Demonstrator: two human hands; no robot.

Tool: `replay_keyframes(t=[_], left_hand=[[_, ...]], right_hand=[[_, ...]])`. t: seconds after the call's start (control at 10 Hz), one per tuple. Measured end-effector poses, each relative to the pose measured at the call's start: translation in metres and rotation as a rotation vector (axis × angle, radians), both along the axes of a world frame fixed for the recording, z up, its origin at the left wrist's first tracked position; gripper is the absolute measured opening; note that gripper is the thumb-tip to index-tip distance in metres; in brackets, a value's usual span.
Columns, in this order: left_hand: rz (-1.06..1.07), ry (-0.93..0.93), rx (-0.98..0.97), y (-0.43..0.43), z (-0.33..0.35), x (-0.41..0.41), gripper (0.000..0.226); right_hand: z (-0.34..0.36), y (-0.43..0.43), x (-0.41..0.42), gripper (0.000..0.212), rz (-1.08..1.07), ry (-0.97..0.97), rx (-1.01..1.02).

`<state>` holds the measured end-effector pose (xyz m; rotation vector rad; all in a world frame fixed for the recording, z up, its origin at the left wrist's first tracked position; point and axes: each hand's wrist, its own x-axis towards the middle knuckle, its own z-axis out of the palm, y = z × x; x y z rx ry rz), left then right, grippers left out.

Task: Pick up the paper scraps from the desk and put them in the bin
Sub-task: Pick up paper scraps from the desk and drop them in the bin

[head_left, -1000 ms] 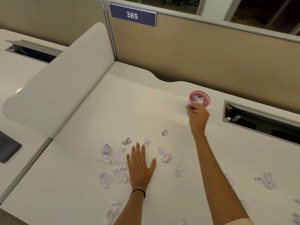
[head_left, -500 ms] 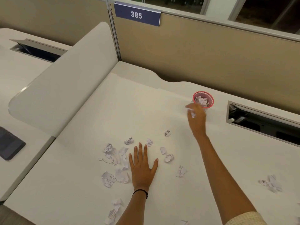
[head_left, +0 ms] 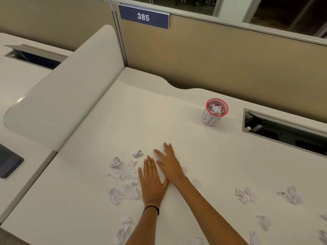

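Note:
A small pink-rimmed bin point(head_left: 212, 119) with "BIN" written on its white label stands at the back of the white desk point(head_left: 109, 124), with crumpled paper inside. My left hand point(head_left: 152, 181) lies flat on the desk, fingers apart. My right hand point(head_left: 169, 163) is just right of it, fingers spread, lowered over some scraps that it hides. Torn paper scraps point(head_left: 123, 172) lie in a cluster left of my hands. A crumpled scrap point(head_left: 138, 153) sits just beyond them. More scraps point(head_left: 245, 194) lie to the right.
A beige partition point(head_left: 221, 55) with a "385" sign point(head_left: 143, 16) backs the desk. An open cable tray point(head_left: 283, 129) lies right of the bin. A white curved divider point(head_left: 67, 96) stands on the left. A dark device point(head_left: 8, 161) lies on the neighbouring desk.
My right hand has come back from the bin to the desk beside my left hand, over the scraps. The left hand has stayed flat. The view shifted a little.

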<state>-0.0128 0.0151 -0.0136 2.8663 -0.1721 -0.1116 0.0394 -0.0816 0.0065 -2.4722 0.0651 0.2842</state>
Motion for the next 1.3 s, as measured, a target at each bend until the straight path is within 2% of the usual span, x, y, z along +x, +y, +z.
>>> replay_keyframes(t=[0.1, 0.2, 0.3, 0.4, 0.6, 0.8, 1.0, 1.1, 1.2, 1.3], left_hand=[[-0.004, -0.001, -0.005, 0.0, 0.0, 0.001, 0.08], [-0.001, -0.016, -0.034, -0.001, 0.001, 0.001, 0.077], [0.013, -0.027, -0.063, -0.001, -0.002, 0.001, 0.076], [0.019, -0.03, -0.082, -0.001, -0.004, 0.001, 0.075], [0.032, -0.021, -0.099, -0.001, -0.009, 0.001, 0.074], [0.033, -0.015, -0.084, -0.001, -0.011, 0.0, 0.075], [0.031, -0.01, -0.095, -0.001, -0.01, 0.001, 0.075], [0.033, -0.017, -0.093, -0.001, -0.01, 0.0, 0.075], [0.031, -0.019, -0.09, -0.001, -0.011, 0.0, 0.074], [0.03, -0.026, -0.093, -0.001, -0.01, 0.0, 0.074]], right_hand=[[-0.007, -0.001, -0.005, 0.047, 0.057, -0.091, 0.122], [-0.01, -0.015, -0.017, 0.044, 0.203, -0.179, -0.008], [-0.012, -0.031, -0.02, 0.037, 0.225, -0.205, -0.042], [-0.004, -0.055, -0.012, 0.038, 0.129, -0.182, -0.085], [0.045, -0.113, 0.032, 0.021, -0.493, -0.44, 0.183], [0.097, -0.172, 0.075, 0.023, -0.719, -0.537, 0.218], [0.112, -0.196, 0.099, 0.031, -0.645, -0.29, 0.13], [0.112, -0.198, 0.089, 0.027, -0.585, -0.359, 0.093], [0.102, -0.192, 0.063, 0.024, -0.55, -0.389, 0.195], [0.079, -0.174, 0.036, 0.022, -0.445, -0.299, 0.263]])
